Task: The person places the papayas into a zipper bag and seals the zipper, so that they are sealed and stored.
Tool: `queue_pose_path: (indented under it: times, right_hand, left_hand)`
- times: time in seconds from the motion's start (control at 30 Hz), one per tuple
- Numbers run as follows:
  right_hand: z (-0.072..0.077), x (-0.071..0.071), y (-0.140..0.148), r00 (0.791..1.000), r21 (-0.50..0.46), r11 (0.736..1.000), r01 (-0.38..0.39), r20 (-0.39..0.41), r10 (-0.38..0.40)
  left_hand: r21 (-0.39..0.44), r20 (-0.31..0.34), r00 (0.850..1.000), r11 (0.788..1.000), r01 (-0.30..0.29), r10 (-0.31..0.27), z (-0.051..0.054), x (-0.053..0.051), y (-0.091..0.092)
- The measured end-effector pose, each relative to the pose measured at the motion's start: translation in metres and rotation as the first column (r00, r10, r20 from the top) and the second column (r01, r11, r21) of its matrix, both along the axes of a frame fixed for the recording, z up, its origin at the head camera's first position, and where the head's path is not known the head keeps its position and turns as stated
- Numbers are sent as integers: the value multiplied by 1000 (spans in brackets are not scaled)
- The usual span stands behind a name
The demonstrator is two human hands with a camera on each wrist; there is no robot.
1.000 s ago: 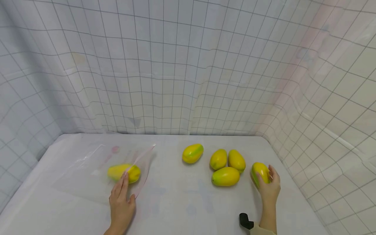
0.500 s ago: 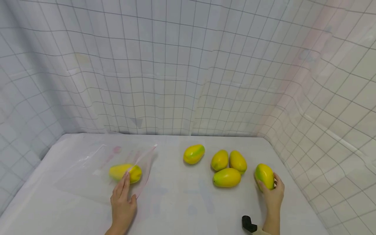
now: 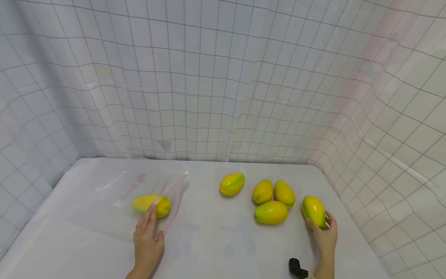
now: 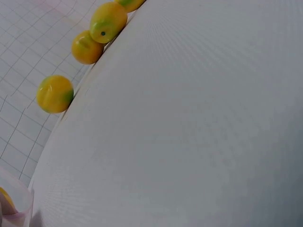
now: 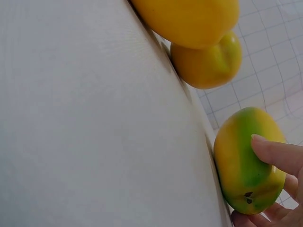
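Observation:
On the left, a yellow-green papaya [image 3: 144, 203] lies inside a clear plastic bag [image 3: 101, 209] with pink edging. My left hand [image 3: 148, 244] rests its fairly straight fingers on the bag's mouth, at the near side of that papaya. Only a sliver of the hand shows in the left wrist view, beside the bag's rim [image 4: 28, 205]. At the far right, my right hand [image 3: 326, 234] holds another papaya [image 3: 313, 211] by its near end. The right wrist view has the thumb [image 5: 279, 153] on its green stripe and fingers beneath; the fruit appears to touch the table.
Between the hands, one papaya [image 3: 232, 184] lies alone. Three more cluster to its right, the nearest papaya [image 3: 271, 212] lying crosswise. A white cloth covers the table [image 3: 216, 244]. Gridded white sheeting [image 3: 202, 97] hangs behind and at both sides. A black device [image 3: 297, 268] sits by the right wrist.
My right hand has slid back toward the near end of its papaya, which has turned slightly. The left hand stays on the bag. The whole head view has shifted a little.

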State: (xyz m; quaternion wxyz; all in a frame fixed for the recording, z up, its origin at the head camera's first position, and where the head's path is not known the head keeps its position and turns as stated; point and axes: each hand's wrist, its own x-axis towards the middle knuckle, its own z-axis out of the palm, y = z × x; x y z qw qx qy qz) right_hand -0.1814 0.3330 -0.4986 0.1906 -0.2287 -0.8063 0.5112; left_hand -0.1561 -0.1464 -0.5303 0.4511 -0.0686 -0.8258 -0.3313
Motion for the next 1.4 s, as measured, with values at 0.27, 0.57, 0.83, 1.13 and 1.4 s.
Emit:
queue_pose_path:
  times: [0.27,0.57,0.83,1.13,1.4]
  right_hand:
    - [-1,0,2,1000,-45,999,27,18,-26]
    - [6,0,0,999,-88,996,31,44,-28]
    - [25,-7,-8,999,-133,991,18,29,-14]
    - [49,-17,-26,997,-165,985,-51,-60,42]
    - [62,-21,-49,983,-140,977,-161,-110,146]
  left_hand:
    - [4,18,1000,1000,-4,4,2,1,1]
    - [1,14,1000,1000,-9,9,3,2,1]
    - [-14,9,1000,1000,-15,15,4,2,1]
    - [-19,23,1000,1000,-10,11,6,3,2]
    - [-20,26,1000,1000,-12,12,5,3,1]
